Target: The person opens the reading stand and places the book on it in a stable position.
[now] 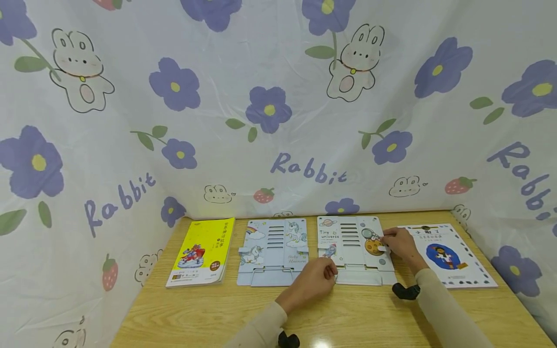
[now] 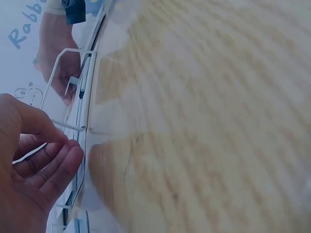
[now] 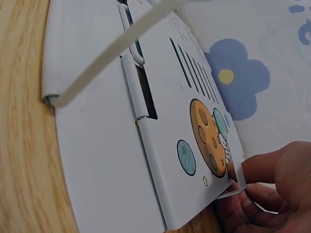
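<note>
A white "Tiny universe" book stand [image 1: 359, 244] lies on the table, printed with planets and an astronaut. My right hand [image 1: 402, 246] grips its right edge beside the side clip. In the right wrist view, the thumb rests by the orange planet and clear clip [image 3: 239, 177], with other fingers behind the panel. My left hand [image 1: 311, 280] is bent at the stand's lower left corner, below the left clip. In the left wrist view, its bent fingertips [image 2: 68, 150] meet close to the wire page holder [image 2: 58, 58]; whether they pinch anything is unclear.
A blue unicorn book stand [image 1: 272, 251] lies to the left, partly behind my left forearm. Further left is a yellow book [image 1: 202, 249]. A white book [image 1: 452, 256] lies at the right, partly behind my right hand. A patterned cloth [image 1: 270, 63] hangs behind the wooden table [image 1: 348, 319].
</note>
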Action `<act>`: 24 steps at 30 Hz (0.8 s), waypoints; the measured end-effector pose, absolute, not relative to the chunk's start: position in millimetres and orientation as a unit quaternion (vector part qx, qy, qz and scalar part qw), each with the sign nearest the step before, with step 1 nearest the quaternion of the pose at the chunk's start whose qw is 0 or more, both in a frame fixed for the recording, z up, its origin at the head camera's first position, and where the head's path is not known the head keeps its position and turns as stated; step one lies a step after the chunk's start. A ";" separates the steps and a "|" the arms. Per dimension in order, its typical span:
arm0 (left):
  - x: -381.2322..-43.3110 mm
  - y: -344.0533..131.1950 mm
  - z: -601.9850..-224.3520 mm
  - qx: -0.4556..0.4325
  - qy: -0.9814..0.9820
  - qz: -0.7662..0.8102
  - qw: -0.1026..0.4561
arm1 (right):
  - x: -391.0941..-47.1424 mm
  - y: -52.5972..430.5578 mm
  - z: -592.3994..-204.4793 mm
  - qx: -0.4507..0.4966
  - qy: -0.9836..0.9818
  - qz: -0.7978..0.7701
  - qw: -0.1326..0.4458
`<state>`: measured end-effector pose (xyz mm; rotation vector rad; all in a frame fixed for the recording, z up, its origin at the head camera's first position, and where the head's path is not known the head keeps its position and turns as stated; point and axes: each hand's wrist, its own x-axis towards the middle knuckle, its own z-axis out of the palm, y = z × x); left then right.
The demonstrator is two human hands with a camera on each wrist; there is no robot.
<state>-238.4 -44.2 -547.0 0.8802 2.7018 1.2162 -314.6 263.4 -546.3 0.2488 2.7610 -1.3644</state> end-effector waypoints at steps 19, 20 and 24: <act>-291.8 -56.3 -527.6 0.137 0.893 0.420 -0.079 | -317.9 263.3 -545.7 0.111 0.873 -0.472 0.052; -293.6 -55.6 -527.0 0.133 0.896 0.418 -0.077 | -318.0 263.5 -545.9 0.111 0.873 -0.473 0.052; -300.1 -51.9 -526.0 0.115 0.906 0.402 -0.070 | -317.0 262.8 -544.4 0.103 0.871 -0.479 0.049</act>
